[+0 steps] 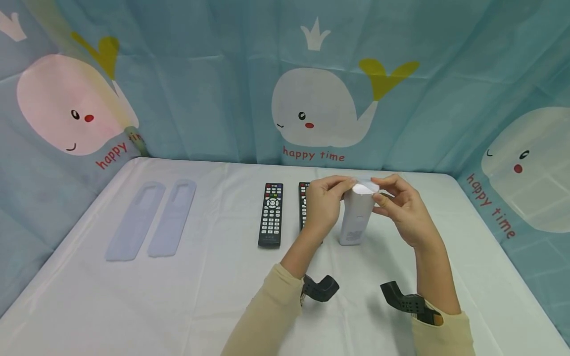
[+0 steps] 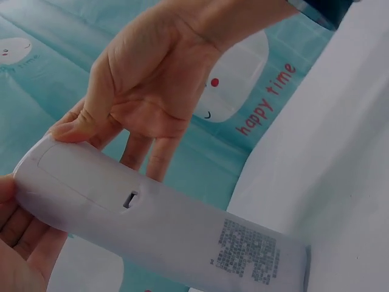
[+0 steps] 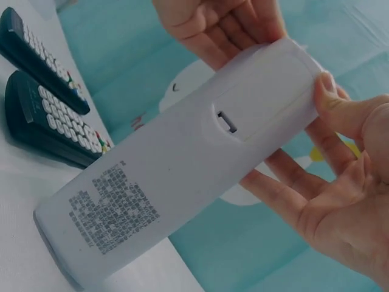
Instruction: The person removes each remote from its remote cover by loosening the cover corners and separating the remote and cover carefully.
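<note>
A white remote control (image 1: 356,217) stands nearly upright on its end on the table, back side showing. Its back has a battery cover (image 3: 267,91) and a block of small print (image 2: 246,252). Clear film of a plastic sleeve (image 1: 367,182) shows at the top end, between the hands. My left hand (image 1: 322,203) pinches the upper left edge with thumb and fingers. On the other side my right hand (image 1: 403,210) grips the upper right edge, its thumb (image 3: 328,91) on the corner beside the battery cover and its other fingers behind.
One black remote (image 1: 270,215) lies left of my hands. A second black remote (image 1: 303,202) is partly hidden behind my left hand. Two flat translucent sleeves (image 1: 135,220) lie on the left of the white-covered table (image 1: 111,306). A whale-print curtain (image 1: 213,99) hangs behind.
</note>
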`<act>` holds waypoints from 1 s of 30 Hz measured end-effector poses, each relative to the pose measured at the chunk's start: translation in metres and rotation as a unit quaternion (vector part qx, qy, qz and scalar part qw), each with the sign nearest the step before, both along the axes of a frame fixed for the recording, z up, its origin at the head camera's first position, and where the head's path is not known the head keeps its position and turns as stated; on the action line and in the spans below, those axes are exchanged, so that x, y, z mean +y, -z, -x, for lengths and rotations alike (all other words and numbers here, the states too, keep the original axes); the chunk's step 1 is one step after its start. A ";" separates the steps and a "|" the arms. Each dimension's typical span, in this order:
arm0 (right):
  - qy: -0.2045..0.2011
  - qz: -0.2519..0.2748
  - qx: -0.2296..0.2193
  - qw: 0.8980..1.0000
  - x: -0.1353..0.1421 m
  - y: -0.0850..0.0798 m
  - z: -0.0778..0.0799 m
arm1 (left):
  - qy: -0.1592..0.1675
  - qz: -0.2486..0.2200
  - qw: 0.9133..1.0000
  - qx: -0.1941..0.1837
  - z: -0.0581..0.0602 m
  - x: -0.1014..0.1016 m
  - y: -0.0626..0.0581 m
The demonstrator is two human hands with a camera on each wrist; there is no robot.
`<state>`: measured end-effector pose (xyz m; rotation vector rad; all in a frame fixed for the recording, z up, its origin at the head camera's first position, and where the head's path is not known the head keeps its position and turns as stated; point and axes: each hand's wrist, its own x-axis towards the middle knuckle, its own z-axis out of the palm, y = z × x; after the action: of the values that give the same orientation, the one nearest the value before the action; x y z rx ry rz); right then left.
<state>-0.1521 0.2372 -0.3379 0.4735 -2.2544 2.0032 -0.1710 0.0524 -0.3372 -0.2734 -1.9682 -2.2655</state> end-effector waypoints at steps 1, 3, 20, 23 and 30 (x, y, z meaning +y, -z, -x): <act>0.000 -0.001 0.001 1.000 0.000 0.000 0.000 | 0.003 -0.012 1.000 -0.011 0.001 0.000 0.000; -0.001 -0.003 0.002 1.000 0.000 0.000 0.000 | 0.011 -0.038 0.999 -0.033 0.002 0.001 0.000; 0.010 0.006 0.009 1.000 -0.004 0.002 0.001 | 0.142 -0.211 0.959 -0.125 0.009 0.004 0.007; 0.015 0.012 0.009 1.000 -0.003 0.002 0.001 | 0.132 -0.182 0.968 -0.114 0.008 0.004 0.007; 0.026 0.034 0.008 0.999 -0.006 0.003 0.001 | 0.101 -0.114 0.985 -0.081 0.004 0.004 0.007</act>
<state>-0.1528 0.2314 -0.3411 0.4186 -2.1592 2.0357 -0.1753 0.0569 -0.3437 -0.2833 -1.7983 -2.6949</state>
